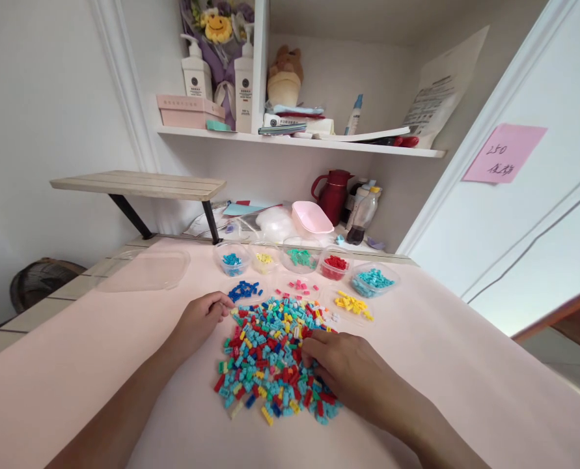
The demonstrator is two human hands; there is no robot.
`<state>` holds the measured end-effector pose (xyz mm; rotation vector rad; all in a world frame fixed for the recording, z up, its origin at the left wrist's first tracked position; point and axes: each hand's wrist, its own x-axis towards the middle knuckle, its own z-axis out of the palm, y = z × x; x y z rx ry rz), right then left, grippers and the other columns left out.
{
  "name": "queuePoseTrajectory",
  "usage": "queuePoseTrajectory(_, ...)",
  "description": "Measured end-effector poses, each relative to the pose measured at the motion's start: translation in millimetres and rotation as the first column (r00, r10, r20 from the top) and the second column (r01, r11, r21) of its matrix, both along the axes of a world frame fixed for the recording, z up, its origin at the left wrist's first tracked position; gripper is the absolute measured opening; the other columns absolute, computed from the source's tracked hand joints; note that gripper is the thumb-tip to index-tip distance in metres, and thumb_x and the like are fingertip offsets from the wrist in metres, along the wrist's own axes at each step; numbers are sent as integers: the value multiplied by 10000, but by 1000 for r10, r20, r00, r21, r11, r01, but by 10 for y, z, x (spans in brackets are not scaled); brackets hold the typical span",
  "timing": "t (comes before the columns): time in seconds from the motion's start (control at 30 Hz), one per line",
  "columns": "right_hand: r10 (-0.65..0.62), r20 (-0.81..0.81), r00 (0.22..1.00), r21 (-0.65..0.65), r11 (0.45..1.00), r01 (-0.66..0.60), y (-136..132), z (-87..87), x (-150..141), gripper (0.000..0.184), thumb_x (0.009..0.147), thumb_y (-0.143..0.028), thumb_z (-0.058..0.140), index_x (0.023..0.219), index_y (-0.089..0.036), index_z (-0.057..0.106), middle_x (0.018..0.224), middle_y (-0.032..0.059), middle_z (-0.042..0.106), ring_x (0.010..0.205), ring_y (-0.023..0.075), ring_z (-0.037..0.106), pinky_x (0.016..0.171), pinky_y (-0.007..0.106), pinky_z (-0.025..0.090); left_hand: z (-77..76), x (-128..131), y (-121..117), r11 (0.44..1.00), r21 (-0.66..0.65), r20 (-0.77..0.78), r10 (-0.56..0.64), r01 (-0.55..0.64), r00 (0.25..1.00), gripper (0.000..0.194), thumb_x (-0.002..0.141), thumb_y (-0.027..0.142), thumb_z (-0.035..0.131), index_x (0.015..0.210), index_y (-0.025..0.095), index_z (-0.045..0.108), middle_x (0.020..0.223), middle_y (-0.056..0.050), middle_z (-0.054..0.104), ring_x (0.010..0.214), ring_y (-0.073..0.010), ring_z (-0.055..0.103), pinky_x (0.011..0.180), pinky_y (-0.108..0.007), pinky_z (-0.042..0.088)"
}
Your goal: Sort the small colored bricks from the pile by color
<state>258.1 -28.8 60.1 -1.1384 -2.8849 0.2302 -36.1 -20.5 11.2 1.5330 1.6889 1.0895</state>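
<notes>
A heap of small mixed-colour bricks (pixel 270 355) lies on the pale pink table (pixel 465 391). My left hand (pixel 199 321) rests at the heap's left edge, fingers curled in a pinch near a small cluster of dark blue bricks (pixel 243 290); what it pinches is too small to see. My right hand (pixel 341 365) lies on the heap's right side, fingers bent down into the bricks. Beyond the heap sit small sorted groups: pink bricks (pixel 299 285) and yellow bricks (pixel 352 303).
Several clear cups stand in a row behind: blue (pixel 232 259), yellow (pixel 264 258), green (pixel 300 256), red (pixel 335 264), light blue (pixel 373 280). A clear lid (pixel 146 270) lies at the left. A wooden riser (pixel 140 184), a red kettle (pixel 333 194) and cluttered shelves stand at the back.
</notes>
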Motion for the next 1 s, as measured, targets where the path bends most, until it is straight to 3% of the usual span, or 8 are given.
queuePoseTrajectory(0.27,24,-208,978,-74,996,-40,-46,75,8,241,783,-38,442,859,-234,559,872,-8,627,753,129,550,656,233,345,23,1,-19,1000,1,-10,-2,2,1000,263,772,337,426,815,198,645,719,-3,599,713,-148,558,684,-270,439)
queuePoseTrajectory(0.57,-99,-536,838,-231,972,-33,-103,182,12,175,840,-121,477,871,-233,608,880,8,640,783,136,573,701,245,432,32,20,-20,1000,15,0,12,-12,1000,247,753,334,449,790,201,654,710,-9,615,718,-158,568,664,-270,448)
queuePoseTrajectory(0.77,-286,-635,718,-434,900,-25,-137,235,33,155,889,-243,477,880,-223,630,777,-2,629,686,123,572,591,219,437,57,38,-35,1000,15,0,19,-19,1000,251,743,342,451,783,202,655,712,-10,624,714,-160,572,670,-277,453)
queuePoseTrajectory(1.0,-354,-674,648,-565,813,-142,-146,216,51,203,897,-348,511,899,-190,639,724,7,625,629,114,553,601,234,460,66,50,-48,1000,9,0,28,-28,1000,257,713,300,434,786,203,661,689,-6,612,688,-153,559,664,-276,448)
